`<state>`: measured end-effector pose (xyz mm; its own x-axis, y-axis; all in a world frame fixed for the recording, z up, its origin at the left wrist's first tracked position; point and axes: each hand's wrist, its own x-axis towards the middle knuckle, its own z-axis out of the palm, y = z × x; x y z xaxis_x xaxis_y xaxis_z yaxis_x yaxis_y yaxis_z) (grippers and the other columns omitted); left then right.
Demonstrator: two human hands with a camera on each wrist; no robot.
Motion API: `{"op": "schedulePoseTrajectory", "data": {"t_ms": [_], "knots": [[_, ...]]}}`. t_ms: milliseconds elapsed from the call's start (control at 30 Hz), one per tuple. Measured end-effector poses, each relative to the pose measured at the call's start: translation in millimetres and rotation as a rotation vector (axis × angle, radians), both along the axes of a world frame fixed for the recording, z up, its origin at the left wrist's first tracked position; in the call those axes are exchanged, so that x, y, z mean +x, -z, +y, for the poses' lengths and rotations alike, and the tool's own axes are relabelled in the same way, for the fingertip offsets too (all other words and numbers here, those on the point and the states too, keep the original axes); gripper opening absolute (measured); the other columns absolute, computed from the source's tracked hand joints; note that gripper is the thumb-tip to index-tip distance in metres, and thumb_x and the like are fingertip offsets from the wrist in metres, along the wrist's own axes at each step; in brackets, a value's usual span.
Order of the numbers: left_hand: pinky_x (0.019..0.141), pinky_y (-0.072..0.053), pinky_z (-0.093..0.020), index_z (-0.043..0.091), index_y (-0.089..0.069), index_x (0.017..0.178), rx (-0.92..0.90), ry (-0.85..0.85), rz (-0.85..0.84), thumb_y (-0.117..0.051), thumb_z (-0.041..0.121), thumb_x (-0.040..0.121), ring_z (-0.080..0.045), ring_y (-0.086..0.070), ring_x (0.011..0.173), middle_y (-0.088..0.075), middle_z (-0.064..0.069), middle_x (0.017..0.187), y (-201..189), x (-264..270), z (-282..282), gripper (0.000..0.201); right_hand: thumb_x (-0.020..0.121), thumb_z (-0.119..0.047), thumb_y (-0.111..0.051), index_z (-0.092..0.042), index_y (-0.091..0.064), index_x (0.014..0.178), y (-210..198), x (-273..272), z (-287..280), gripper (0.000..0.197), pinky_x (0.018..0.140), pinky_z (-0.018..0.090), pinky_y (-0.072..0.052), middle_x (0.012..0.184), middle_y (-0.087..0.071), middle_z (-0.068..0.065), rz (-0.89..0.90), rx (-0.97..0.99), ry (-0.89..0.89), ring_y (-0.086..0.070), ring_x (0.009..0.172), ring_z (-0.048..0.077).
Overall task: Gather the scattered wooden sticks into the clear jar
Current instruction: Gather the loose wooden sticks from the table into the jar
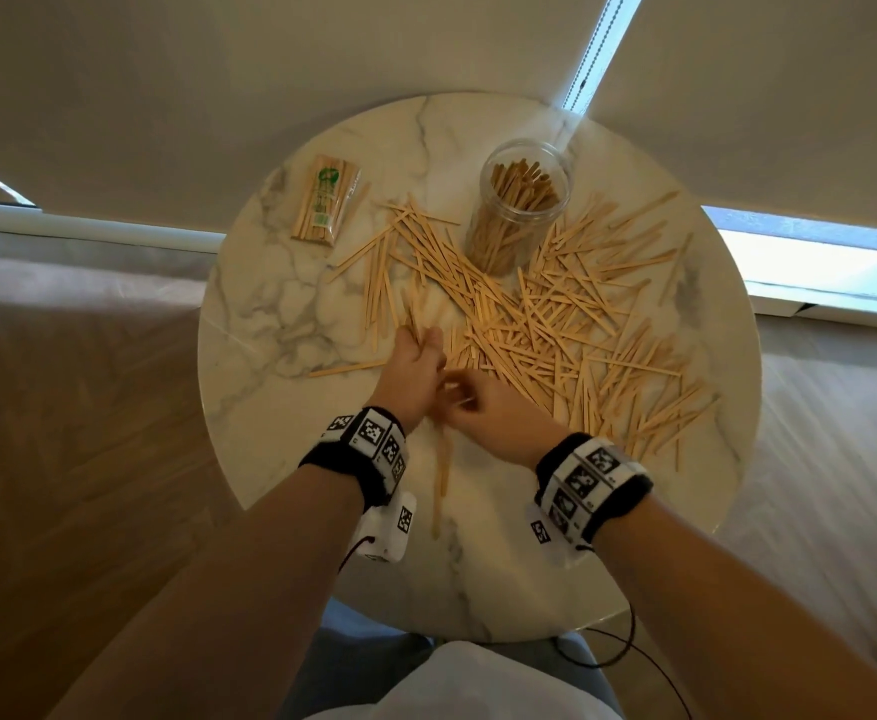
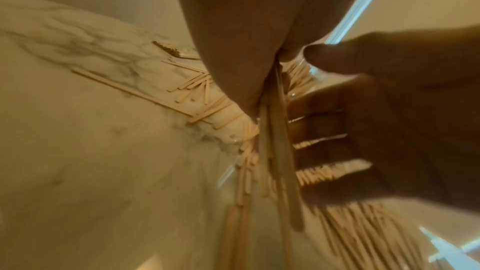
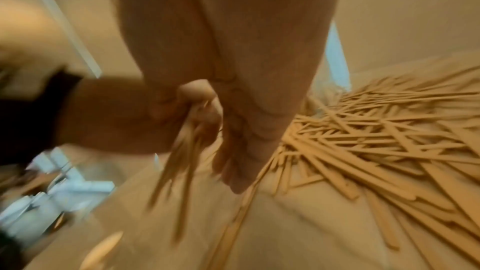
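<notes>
While both hands (image 1: 439, 379) grip sticks (image 1: 444, 470), one jar (image 1: 516, 207).

I see a round marble-topped table (image 1: 280, 324) on a wood floor (image 1: 88, 433), pale blinds (image 1: 270, 70) drawn behind it (daylight slips through the gaps), white sheeting (image 1: 831, 433) rightward.

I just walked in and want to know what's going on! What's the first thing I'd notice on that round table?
The big messy heap of wooden sticks spread over the middle and right of the round marble table. Behind it stands a clear jar, upright and already partly filled with sticks. At the near edge of the heap, the left hand holds a small bunch of sticks, with the right hand close beside it.
</notes>
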<state>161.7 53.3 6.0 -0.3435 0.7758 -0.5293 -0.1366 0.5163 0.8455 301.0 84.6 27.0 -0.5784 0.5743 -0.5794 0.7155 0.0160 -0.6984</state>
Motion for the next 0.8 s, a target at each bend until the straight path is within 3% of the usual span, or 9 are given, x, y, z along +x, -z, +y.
{"op": "schedulePoseTrajectory", "data": {"t_ms": [67, 167, 233, 300, 400, 467, 533, 667, 800], "knots": [[0.067, -0.048, -0.034, 0.016, -0.044, 0.099, 0.037, -0.093, -0.104, -0.042, 0.036, 0.108, -0.016, -0.051, 0.067, -0.051, 0.002, 0.074, -4.2, 4.8, 4.1, 0.022, 0.095, -0.052, -0.057, -0.017, -0.043, 0.133, 5.6, -4.8, -9.6, 0.053, 0.075, 0.031, -0.054, 0.104, -0.067, -0.004, 0.005, -0.004, -0.023, -0.064, 0.082, 0.01], [0.062, -0.048, -0.037, 0.011, -0.047, 0.093, 0.081, -0.161, -0.28, -0.046, 0.038, 0.107, -0.026, -0.054, 0.067, -0.053, 0.0, 0.066, -1.7, 7.1, 3.0, 0.03, 0.102, -0.034, -0.052, -0.016, -0.046, 0.118, 8.9, -9.3, -10.0, 0.025, 0.076, 0.043, -0.058, 0.086, -0.07, -0.001, 0.019, 0.075, 0.073, -0.068, 0.07, 0.014], [0.063, -0.046, -0.036, 0.013, -0.045, 0.085, 0.081, -0.167, -0.274, -0.048, 0.038, 0.106, -0.02, -0.051, 0.059, -0.048, 0.004, 0.06, -3.1, 4.0, 4.2, 0.033, 0.102, -0.038, -0.052, -0.015, -0.049, 0.119, 8.7, -8.4, -12.5, 0.028, 0.071, 0.033, -0.056, 0.081, -0.068, -0.005, 0.041, 0.118, 0.071, -0.065, 0.068, 0.009], [0.057, -0.043, -0.032, 0.014, -0.044, 0.087, 0.112, -0.187, -0.198, -0.048, 0.039, 0.107, -0.01, -0.044, 0.05, -0.043, 0.009, 0.056, -11.6, -0.8, 7.5, 0.032, 0.098, -0.05, -0.054, -0.016, -0.053, 0.122, 7.2, -5.9, -17.4, 0.04, 0.068, 0.024, -0.049, 0.083, -0.065, -0.009, 0.015, 0.125, 0.021, -0.061, 0.072, 0.006], [0.052, -0.038, -0.026, 0.014, -0.048, 0.091, 0.186, -0.294, -0.138, -0.045, 0.035, 0.108, -0.007, -0.037, 0.049, -0.039, 0.01, 0.058, -26.4, -16.4, 15.8, 0.027, 0.095, -0.063, -0.05, -0.022, -0.061, 0.114, 13.0, 5.0, -28.9, 0.046, 0.08, 0.032, -0.053, 0.097, -0.066, -0.005, -0.188, 0.077, -0.156, -0.063, 0.087, 0.013], [0.051, -0.037, -0.027, 0.015, -0.05, 0.091, 0.203, -0.362, -0.153, -0.046, 0.039, 0.107, -0.007, -0.035, 0.048, -0.039, 0.01, 0.057, -37.0, -22.9, 21.8, 0.029, 0.101, -0.055, -0.042, -0.021, -0.067, 0.108, 14.5, 9.2, -36.6, 0.042, 0.086, 0.037, -0.054, 0.101, -0.068, -0.002, -0.313, 0.126, -0.381, -0.064, 0.091, 0.016], [0.05, -0.037, -0.027, 0.016, -0.052, 0.09, 0.2, -0.369, -0.226, -0.05, 0.046, 0.103, -0.008, -0.035, 0.048, -0.038, 0.009, 0.056, -45.5, -15.6, 22.6, 0.033, 0.104, -0.046, -0.037, -0.019, -0.068, 0.102, 10.2, 1.3, -38.2, 0.041, 0.086, 0.038, -0.055, 0.099, -0.067, -0.001, -0.316, 0.185, -0.525, -0.064, 0.087, 0.017], [0.05, -0.038, -0.026, 0.02, -0.044, 0.075, 0.14, -0.19, -0.249, -0.051, 0.051, 0.102, -0.009, -0.036, 0.047, -0.038, 0.007, 0.056, -45.8, 14.0, 9.8, 0.042, 0.106, -0.029, -0.04, -0.009, -0.064, 0.098, -7.3, -24.4, -17.8, 0.033, 0.066, 0.031, -0.045, 0.083, -0.058, 0.002, -0.253, 0.412, -0.572, -0.055, 0.073, 0.02], [0.051, -0.038, -0.027, 0.02, -0.045, 0.074, 0.181, -0.334, -0.39, -0.051, 0.047, 0.103, -0.011, -0.034, 0.05, -0.036, 0.003, 0.058, -43.9, 2.5, 13.5, 0.041, 0.106, -0.035, -0.037, -0.011, -0.066, 0.108, -11.1, -23.0, -8.6, 0.037, 0.072, 0.037, -0.053, 0.097, -0.062, 0.005, -0.184, 0.547, -0.53, -0.059, 0.083, 0.023]]}}
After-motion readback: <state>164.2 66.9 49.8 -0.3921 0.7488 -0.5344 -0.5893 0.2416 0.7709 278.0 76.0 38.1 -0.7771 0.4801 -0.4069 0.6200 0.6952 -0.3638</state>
